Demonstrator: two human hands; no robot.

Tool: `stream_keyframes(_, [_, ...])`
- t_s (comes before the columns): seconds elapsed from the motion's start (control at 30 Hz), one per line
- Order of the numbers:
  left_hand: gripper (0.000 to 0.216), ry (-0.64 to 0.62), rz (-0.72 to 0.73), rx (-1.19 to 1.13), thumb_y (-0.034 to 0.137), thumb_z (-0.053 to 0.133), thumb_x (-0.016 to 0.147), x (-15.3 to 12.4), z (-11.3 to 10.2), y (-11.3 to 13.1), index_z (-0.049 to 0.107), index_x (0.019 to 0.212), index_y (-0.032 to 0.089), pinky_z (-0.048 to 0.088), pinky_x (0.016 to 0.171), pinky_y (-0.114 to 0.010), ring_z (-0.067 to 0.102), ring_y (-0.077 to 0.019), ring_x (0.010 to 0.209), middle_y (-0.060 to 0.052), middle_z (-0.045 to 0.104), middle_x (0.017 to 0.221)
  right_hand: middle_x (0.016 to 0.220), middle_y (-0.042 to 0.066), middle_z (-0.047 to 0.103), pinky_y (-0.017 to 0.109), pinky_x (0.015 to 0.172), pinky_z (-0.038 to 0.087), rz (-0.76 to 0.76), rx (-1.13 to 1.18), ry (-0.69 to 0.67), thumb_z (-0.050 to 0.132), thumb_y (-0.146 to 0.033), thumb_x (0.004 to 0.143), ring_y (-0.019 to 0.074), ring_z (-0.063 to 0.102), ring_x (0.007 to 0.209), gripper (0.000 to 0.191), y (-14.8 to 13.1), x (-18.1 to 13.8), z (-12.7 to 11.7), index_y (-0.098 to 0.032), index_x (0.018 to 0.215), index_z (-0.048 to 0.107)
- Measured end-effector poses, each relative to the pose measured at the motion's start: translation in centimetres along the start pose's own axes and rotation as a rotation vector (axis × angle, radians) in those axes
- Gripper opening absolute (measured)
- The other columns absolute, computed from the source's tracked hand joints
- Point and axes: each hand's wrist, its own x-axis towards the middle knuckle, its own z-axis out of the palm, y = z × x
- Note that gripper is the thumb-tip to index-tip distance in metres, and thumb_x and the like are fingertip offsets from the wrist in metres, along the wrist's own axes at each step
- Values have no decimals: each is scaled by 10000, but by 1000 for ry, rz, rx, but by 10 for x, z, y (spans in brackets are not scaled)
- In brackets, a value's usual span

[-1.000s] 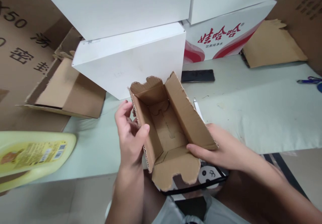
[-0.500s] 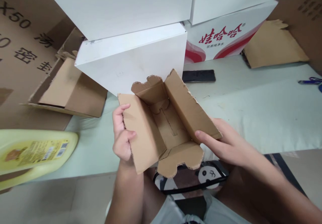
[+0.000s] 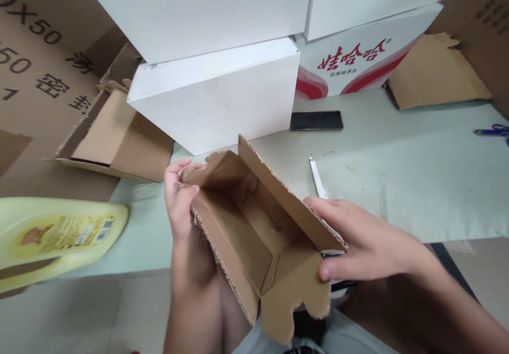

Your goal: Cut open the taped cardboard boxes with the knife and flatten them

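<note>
Between my hands, above the table's front edge, a small brown cardboard box (image 3: pixel 254 227) is tilted with its open top towards me. Its flaps stand outward, and slotted tabs show on its inner bottom. My left hand (image 3: pixel 181 197) grips the far left corner, thumb on a side flap and fingers around the end flap. On the right, my right hand (image 3: pixel 358 240) holds the other side flap and the near end flap, with the thumb over the near flap. A slim white pen-like tool (image 3: pixel 317 176) lies on the table just beyond the box.
White cartons (image 3: pixel 214 97) stand stacked at the back, beside a phone (image 3: pixel 316 121). Another open cardboard box (image 3: pixel 131 136) and a yellow bottle (image 3: pixel 67 237) are at left. A folded cardboard piece (image 3: pixel 439 73) and blue scissors (image 3: pixel 493 131) lie at right.
The box has tipped and come lower and nearer to me. My left hand shifted to its far corner; my right thumb moved onto the near flap. The white tool has come into view.
</note>
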Motion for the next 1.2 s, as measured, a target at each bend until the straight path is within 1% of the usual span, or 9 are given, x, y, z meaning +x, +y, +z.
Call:
stream_keyframes(0.17, [392, -34, -14, 9, 277, 702, 557, 3, 1, 1, 616, 934, 216, 469, 774, -369, 643, -244, 826, -53, 719, 825, 1129, 67, 674, 332, 818, 539, -105, 69, -14, 786, -791, 668, 233, 668, 967, 792, 3, -1, 2, -227, 1162, 530])
stream_keyframes(0.3, [334, -54, -8, -4, 315, 716, 605, 2, 1, -1, 626, 910, 212, 495, 813, -396, 660, -249, 827, -62, 736, 809, 1241, 95, 644, 331, 886, 556, -143, -17, 34, 819, -596, 789, 240, 666, 1094, 684, 3, -1, 4, -238, 1254, 467])
stream_keyframes(0.5, [260, -111, 25, 96, 395, 708, 693, -5, 4, -2, 673, 874, 212, 540, 828, -377, 699, -278, 956, -60, 739, 720, 1168, 76, 624, 351, 881, 572, -121, -127, 325, 614, -197, 959, 206, 657, 1033, 308, 7, 3, 7, -266, 1231, 487])
stream_keyframes(0.63, [324, -75, 58, 305, 510, 740, 806, -6, 5, -10, 675, 902, 207, 504, 719, -292, 666, -193, 761, -21, 704, 733, 1226, 86, 577, 344, 892, 585, -108, -105, 184, 642, -124, 908, 210, 666, 1073, 361, 7, 4, 7, -293, 1226, 632])
stream_keyframes(0.73, [446, -80, 156, 329, 603, 775, 809, -6, 4, -19, 672, 1010, 219, 479, 694, -253, 614, -145, 734, -6, 660, 815, 1335, 98, 525, 372, 935, 589, -48, -114, 39, 761, -199, 834, 244, 662, 1133, 516, 3, 2, 3, -326, 1325, 669])
stream_keyframes(0.87, [400, -196, 374, 459, 534, 755, 863, -4, 1, -26, 701, 1161, 271, 501, 981, -356, 625, -216, 1077, -67, 639, 1149, 1402, 136, 485, 448, 975, 586, -4, -153, -34, 793, -466, 832, 286, 667, 1124, 625, -1, 0, -3, -290, 1414, 649])
stream_keyframes(0.97, [199, -330, 454, 687, 395, 676, 921, -4, 0, -26, 804, 1037, 297, 396, 1151, -472, 525, -292, 1296, -85, 574, 1334, 1395, 155, 483, 470, 977, 586, -4, -169, -33, 673, -439, 927, 266, 679, 1073, 509, -2, 1, -4, -260, 1403, 662])
stream_keyframes(1.1, [221, -339, 432, 749, 331, 631, 921, -5, 1, -25, 845, 972, 316, 383, 1149, -528, 545, -310, 1250, -84, 596, 1344, 1382, 147, 488, 456, 1013, 577, -10, -125, -21, 571, -378, 990, 235, 684, 1067, 446, 0, 1, -2, -261, 1415, 637])
stream_keyframes(1.2, [205, -310, 419, 705, 326, 660, 887, -3, 1, -27, 853, 956, 308, 434, 1108, -505, 577, -298, 1212, -87, 617, 1313, 1425, 160, 490, 450, 1016, 579, -60, -69, 23, 584, -440, 989, 271, 657, 1183, 565, 6, -1, -3, -244, 1513, 512])
